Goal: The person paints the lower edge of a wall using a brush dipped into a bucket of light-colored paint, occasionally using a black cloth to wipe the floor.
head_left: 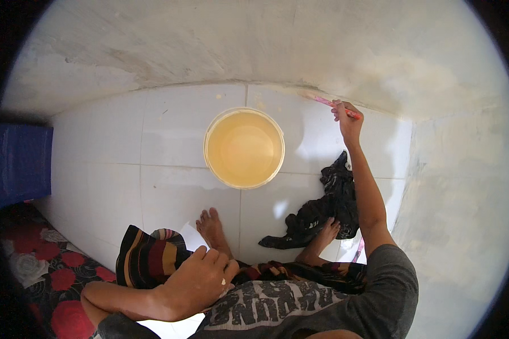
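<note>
My right hand (348, 116) reaches out to the far right, its fingers closed round the pink-red handle of a paintbrush (326, 102). The brush's tip meets the bottom of the wall (266, 51), where it joins the floor. Close to my chest, my left hand (201, 277) is curled, with a small white spot on it; whatever is inside its fingers is hidden. Between the wall and my feet stands a round bucket (208, 161) with pale yellow liquid (244, 148) in it.
Black crumpled plastic (322, 209) lies by my right foot on the white tiled floor (181, 192). At the left are a blue box-like object (22, 161) and a rose-patterned cloth (62, 277). Another wall (452, 186) rises at the right.
</note>
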The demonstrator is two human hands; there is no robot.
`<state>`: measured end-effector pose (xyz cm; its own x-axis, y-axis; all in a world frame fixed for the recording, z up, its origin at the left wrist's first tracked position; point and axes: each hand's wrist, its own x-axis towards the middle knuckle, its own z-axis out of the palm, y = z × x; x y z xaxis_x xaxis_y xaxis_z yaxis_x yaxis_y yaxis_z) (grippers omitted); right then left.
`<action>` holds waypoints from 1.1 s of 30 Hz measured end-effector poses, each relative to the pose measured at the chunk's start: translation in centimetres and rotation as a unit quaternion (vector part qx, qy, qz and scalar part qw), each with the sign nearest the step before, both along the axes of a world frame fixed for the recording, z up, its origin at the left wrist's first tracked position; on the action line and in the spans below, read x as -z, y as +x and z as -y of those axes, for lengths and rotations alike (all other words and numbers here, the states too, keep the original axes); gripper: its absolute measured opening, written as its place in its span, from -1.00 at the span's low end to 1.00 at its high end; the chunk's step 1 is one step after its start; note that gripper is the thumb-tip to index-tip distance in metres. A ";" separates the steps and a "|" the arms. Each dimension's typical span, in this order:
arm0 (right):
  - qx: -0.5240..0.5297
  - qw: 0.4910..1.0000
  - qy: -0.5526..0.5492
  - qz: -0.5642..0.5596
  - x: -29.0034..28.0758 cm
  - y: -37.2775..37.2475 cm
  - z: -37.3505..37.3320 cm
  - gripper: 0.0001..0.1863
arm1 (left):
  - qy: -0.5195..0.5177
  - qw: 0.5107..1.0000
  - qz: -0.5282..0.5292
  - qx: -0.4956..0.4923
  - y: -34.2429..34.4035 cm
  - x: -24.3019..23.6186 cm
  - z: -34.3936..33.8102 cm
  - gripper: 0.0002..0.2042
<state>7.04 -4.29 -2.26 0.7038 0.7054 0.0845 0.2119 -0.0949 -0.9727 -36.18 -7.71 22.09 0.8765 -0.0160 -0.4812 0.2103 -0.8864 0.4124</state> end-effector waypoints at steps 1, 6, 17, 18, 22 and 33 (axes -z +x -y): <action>0.022 1.000 -0.014 0.012 0.4 -0.1 -0.2 -0.70 | -0.011 1.000 -0.025 0.002 0.2 -0.1 -0.1 -0.64; 0.034 0.967 -0.002 0.254 1.5 -1.2 -1.8 -0.76 | -0.022 1.000 -0.013 -0.012 -0.1 -0.3 -0.4 -0.63; 0.055 0.961 0.016 0.270 -1.4 -1.5 -3.9 -0.81 | -0.054 0.997 -0.055 -0.017 0.1 -0.8 -0.9 -0.62; 0.065 0.957 0.023 0.282 -1.2 -1.3 -3.4 -0.80 | -0.053 0.997 -0.049 -0.015 0.1 -0.9 -0.9 -0.62; 0.069 0.953 0.019 0.294 -0.5 -1.0 -2.1 -0.78 | -0.055 0.996 -0.065 -0.017 0.3 -1.1 -0.9 -0.60; 0.025 0.939 0.018 0.341 -0.5 -2.0 -4.3 -0.83 | -0.023 1.000 0.014 0.005 0.0 -0.6 -1.3 -0.67</action>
